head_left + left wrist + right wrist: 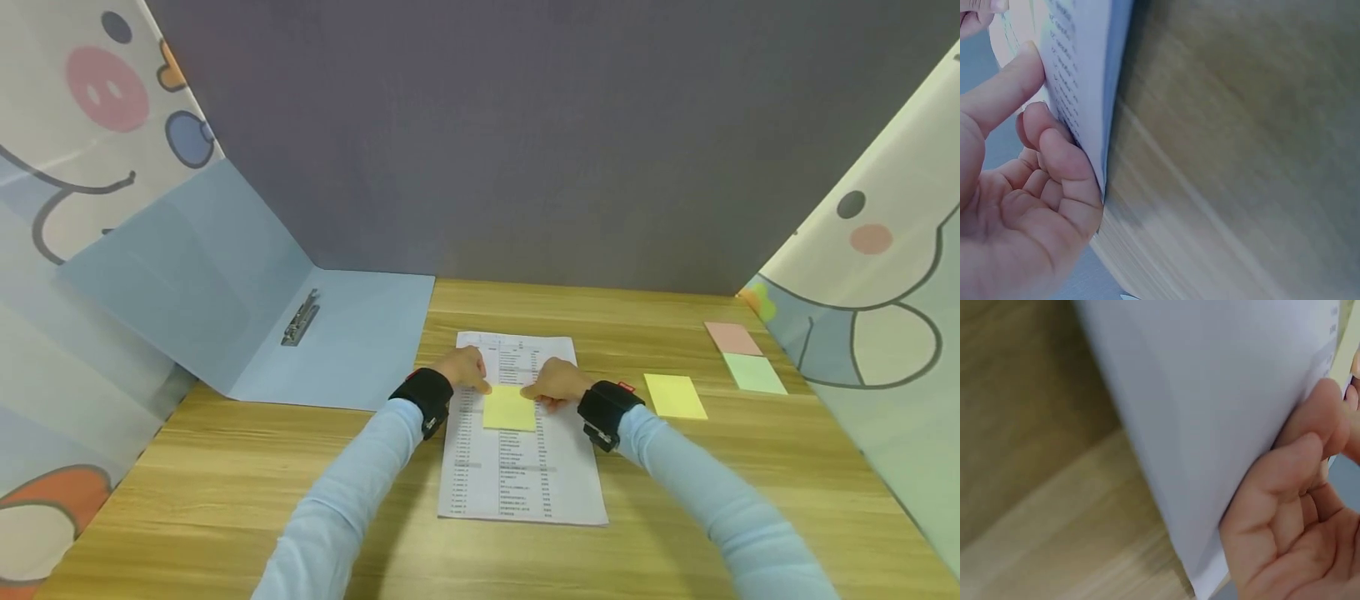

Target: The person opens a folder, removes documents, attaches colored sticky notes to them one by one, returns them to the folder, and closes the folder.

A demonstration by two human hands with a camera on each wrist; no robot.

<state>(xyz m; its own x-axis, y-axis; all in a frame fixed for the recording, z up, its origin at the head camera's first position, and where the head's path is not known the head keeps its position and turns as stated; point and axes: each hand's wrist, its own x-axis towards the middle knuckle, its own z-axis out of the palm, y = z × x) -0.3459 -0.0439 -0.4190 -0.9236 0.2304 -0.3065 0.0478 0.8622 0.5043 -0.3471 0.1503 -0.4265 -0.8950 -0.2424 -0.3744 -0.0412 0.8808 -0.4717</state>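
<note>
A yellow sticky note (510, 409) lies on the upper half of a printed sheet (525, 487), which appears to be the top of a thin paper stack. My left hand (463, 369) rests on the paper with its thumb pressing the note's upper left corner. From the other side, my right hand (561, 381) touches the upper right corner with its thumb. In the left wrist view, the thumb (1013, 84) stretches out straight while the other fingers bend loosely against the paper. The right wrist view shows bent fingers (1297, 469) against the sheet; the thumb's contact is hidden there.
An open blue folder (360, 342) with a metal clip (302, 318) stands at the left, its cover raised. To the right lie a yellow pad (675, 396), a pink pad (732, 338) and a green pad (754, 373). A dark panel (480, 142) rises behind the wooden table (225, 467).
</note>
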